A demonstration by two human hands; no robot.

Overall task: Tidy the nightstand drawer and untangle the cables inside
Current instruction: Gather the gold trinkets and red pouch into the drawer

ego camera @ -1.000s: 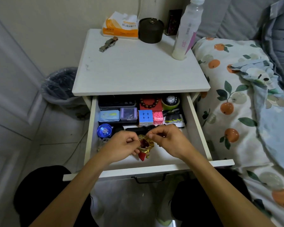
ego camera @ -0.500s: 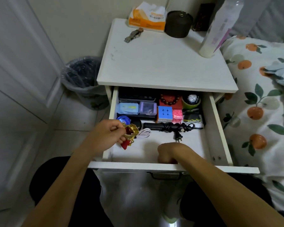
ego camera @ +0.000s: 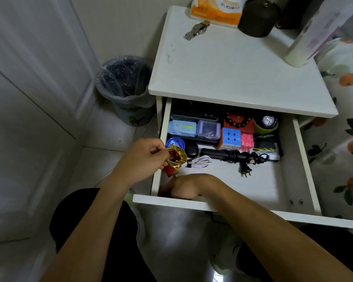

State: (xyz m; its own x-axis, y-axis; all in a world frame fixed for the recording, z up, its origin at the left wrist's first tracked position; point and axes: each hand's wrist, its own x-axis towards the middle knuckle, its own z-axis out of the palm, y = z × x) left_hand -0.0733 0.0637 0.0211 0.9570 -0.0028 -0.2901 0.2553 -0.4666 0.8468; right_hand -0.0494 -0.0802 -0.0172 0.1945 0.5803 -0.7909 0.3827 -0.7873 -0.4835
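The right hand (ego camera: 183, 187) reaches down into the front left corner of the open drawer (ego camera: 306, 165), bent behind the front panel so its fingers are hidden; whether it holds anything cannot be told. Just above the drawer's left edge, the left hand (ego camera: 146, 157) pinches a small red and gold pouch (ego camera: 174, 160), its mouth ringed in gold trim and gaping open, the red body hanging below. Beside it on the drawer floor lies a coiled white cable (ego camera: 200, 161). Farther right, a black cable (ego camera: 243, 157) is bundled in loops with its 2-pin plug pointing toward the front. Along the back edge sit small boxes, a cube puzzle (ego camera: 230, 137), a bead bracelet (ego camera: 237, 120) and a watch (ego camera: 268, 121).
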